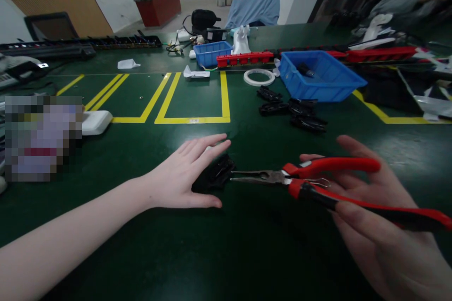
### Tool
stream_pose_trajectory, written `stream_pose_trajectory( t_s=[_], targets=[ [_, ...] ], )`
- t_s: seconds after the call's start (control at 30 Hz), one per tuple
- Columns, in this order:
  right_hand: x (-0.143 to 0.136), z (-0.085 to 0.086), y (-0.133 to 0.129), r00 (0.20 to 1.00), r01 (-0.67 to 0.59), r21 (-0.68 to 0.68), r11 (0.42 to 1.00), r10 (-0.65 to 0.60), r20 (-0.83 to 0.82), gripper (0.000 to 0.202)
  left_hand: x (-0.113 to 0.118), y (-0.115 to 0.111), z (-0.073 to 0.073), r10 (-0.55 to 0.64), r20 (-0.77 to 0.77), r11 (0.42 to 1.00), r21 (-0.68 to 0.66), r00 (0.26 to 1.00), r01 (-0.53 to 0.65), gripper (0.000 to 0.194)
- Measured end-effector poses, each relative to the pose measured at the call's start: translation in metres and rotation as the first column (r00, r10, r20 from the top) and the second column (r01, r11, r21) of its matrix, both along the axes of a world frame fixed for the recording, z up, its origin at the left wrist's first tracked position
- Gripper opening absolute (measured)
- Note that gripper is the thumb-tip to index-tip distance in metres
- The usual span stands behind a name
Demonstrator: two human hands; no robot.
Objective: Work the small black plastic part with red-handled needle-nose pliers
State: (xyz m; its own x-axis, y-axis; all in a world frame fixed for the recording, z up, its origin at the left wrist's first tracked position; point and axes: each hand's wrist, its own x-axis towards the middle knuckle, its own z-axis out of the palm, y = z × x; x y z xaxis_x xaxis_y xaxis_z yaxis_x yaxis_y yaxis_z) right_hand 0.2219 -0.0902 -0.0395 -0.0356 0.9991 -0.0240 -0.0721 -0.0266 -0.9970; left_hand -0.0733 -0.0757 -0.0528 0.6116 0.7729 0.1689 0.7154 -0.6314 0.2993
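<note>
Red-and-black long-nose pliers [271,177] rest in my right hand [374,211], its thumb and fingers on the handles. Their jaws are slightly parted, with the tips pointing left at a small black part [221,171] on the table. Whether the tips touch that part I cannot tell. My left hand [176,174] lies on the other side of the part, fingers stretched and thumb apart, so the part sits between them. The hand's edge partly hides it, and no grip on it shows. Several similar black parts [293,108] lie in a loose group farther back.
Behind the loose parts stands a blue bin [321,80] with a dark item inside. A white tape roll [259,77], a smaller blue bin [212,54] and red strips [245,59] lie nearby. Yellow tape marks the green table [192,99]. At left is a white box [96,122].
</note>
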Motion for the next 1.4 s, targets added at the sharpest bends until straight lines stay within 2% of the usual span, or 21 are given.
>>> stream_pose_trajectory(
  t_s=[0.1,0.27,0.5,0.67,0.83,1.03,1.17,1.3,1.4],
  targets=[
    [-0.001,-0.006,0.002,1.000,-0.007,-0.091,0.996,0.005,-0.025,0.056,0.001,0.001,0.000,-0.057,0.033,0.994,-0.097,0.998,0.060,0.092],
    [-0.002,-0.015,0.007,0.995,-0.049,-0.249,0.967,0.028,-0.091,0.038,0.002,0.003,0.004,-0.105,0.027,0.982,-0.157,0.994,0.108,0.071],
    [0.000,-0.014,0.008,0.986,0.002,-0.366,0.930,-0.062,-0.152,0.054,0.001,0.003,0.004,-0.094,0.009,0.991,-0.093,0.996,0.094,0.061],
    [-0.003,-0.012,0.006,0.989,-0.020,-0.342,0.939,-0.031,-0.142,0.042,-0.001,0.002,0.002,-0.107,0.008,0.993,-0.048,0.994,0.108,0.058],
    [-0.003,-0.014,0.005,0.991,0.018,-0.369,0.929,-0.066,-0.118,0.053,-0.002,0.003,0.002,-0.119,0.059,0.992,-0.043,0.991,0.121,0.048],
    [-0.005,-0.011,0.006,0.990,0.041,-0.360,0.932,-0.086,-0.111,0.056,-0.004,0.005,0.001,-0.165,0.158,0.984,-0.046,0.974,0.175,0.035],
    [-0.011,-0.007,0.007,0.980,0.108,-0.413,0.904,-0.167,-0.109,0.065,-0.006,0.004,-0.002,-0.213,0.216,0.976,0.087,0.953,0.198,0.025],
    [-0.013,-0.008,0.007,0.974,0.138,-0.427,0.893,-0.202,-0.107,0.065,-0.007,0.003,-0.002,-0.179,0.253,0.962,0.247,0.951,0.115,0.017],
    [-0.012,-0.009,0.006,0.976,0.137,-0.416,0.899,-0.195,-0.100,0.060,-0.007,0.003,-0.001,-0.163,0.272,0.972,0.207,0.948,0.108,0.021]
  ],
)
